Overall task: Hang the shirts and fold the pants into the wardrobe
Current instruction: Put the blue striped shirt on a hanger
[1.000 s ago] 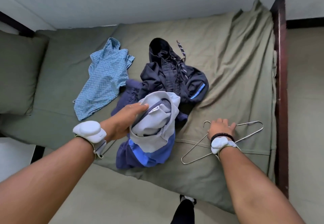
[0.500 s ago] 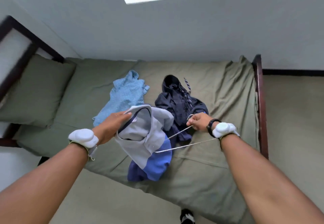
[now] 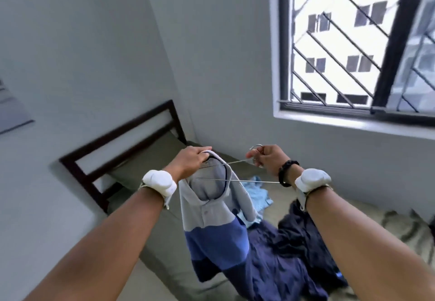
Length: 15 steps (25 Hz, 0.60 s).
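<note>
Shirt (image 3: 211, 220), grey on top with blue bands lower down, hangs in the air above the bed (image 3: 164, 260). The left hand (image 3: 188, 162) grips its collar. The right hand (image 3: 268, 159) pinches a wire hanger (image 3: 235, 180) just below the hook, and the hanger's far end lies across the shirt's neck opening. The hands are apart, about level with each other. On the bed beneath lie a light-blue garment (image 3: 259, 192) and a heap of dark navy clothes (image 3: 294, 253).

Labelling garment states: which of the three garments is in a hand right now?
The grey-and-blue polo shirt, gripped at the collar by the left hand. The light blue shirt and the dark navy garment lie on the bed, untouched.
</note>
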Each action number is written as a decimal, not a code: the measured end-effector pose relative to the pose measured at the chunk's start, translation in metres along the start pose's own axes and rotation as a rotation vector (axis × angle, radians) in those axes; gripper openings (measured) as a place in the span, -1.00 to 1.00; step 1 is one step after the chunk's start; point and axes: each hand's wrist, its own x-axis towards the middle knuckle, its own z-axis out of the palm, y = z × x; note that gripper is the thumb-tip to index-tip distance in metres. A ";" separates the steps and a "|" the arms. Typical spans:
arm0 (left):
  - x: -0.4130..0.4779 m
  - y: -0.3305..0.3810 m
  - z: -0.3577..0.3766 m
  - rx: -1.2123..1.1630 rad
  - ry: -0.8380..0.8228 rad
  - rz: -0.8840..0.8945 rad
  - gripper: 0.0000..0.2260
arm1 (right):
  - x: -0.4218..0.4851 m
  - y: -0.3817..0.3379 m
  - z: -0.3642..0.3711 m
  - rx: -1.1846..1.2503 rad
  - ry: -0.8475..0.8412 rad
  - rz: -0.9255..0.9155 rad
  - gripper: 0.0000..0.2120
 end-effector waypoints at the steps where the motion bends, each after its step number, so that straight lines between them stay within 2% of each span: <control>1: -0.006 -0.007 -0.018 0.008 0.046 0.007 -0.68 | 0.003 -0.018 0.018 -0.026 -0.034 -0.033 -0.78; 6: -0.049 -0.050 -0.097 -0.041 0.150 0.013 -0.75 | 0.012 -0.074 0.088 -0.118 -0.165 -0.138 -0.73; 12: -0.082 -0.086 -0.149 -0.018 0.200 -0.013 -0.74 | 0.001 -0.118 0.150 -0.095 -0.169 -0.160 -0.64; 15: -0.093 -0.084 -0.161 0.069 0.238 -0.029 -0.73 | -0.005 -0.142 0.197 -0.104 -0.098 -0.133 -0.72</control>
